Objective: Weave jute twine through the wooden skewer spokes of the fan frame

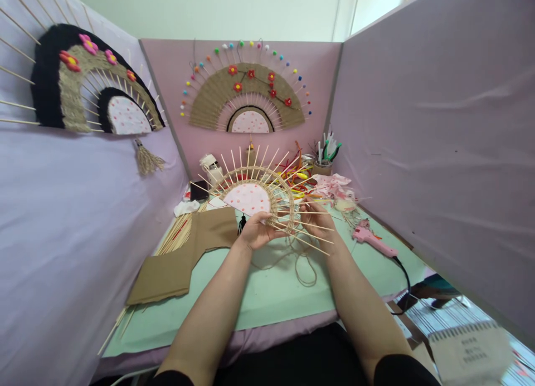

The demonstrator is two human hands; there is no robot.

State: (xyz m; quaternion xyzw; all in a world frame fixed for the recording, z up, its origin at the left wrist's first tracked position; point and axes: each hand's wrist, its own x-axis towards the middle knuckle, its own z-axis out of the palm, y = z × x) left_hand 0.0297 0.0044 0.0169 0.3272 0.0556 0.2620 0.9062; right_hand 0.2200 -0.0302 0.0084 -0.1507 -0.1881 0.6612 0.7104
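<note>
I hold a half-made fan [254, 194] upright over the green mat [267, 297]. It has a pink dotted half-disc centre, radiating wooden skewers and a band of woven jute twine. My left hand [257, 233] grips its lower edge from below, fingers closed on the frame. My right hand [315, 216] is among the skewers on the fan's right side, fingers pinched on the jute twine [303, 263], which trails down in loose loops onto the mat.
Brown cardboard pieces [184, 258] and spare skewers [178, 238] lie at left. A pink glue gun [371, 241] with a black cord rests at right. Coloured sticks, pink fabric and a tool cup [324, 163] stand behind. Finished fans hang on the purple partitions.
</note>
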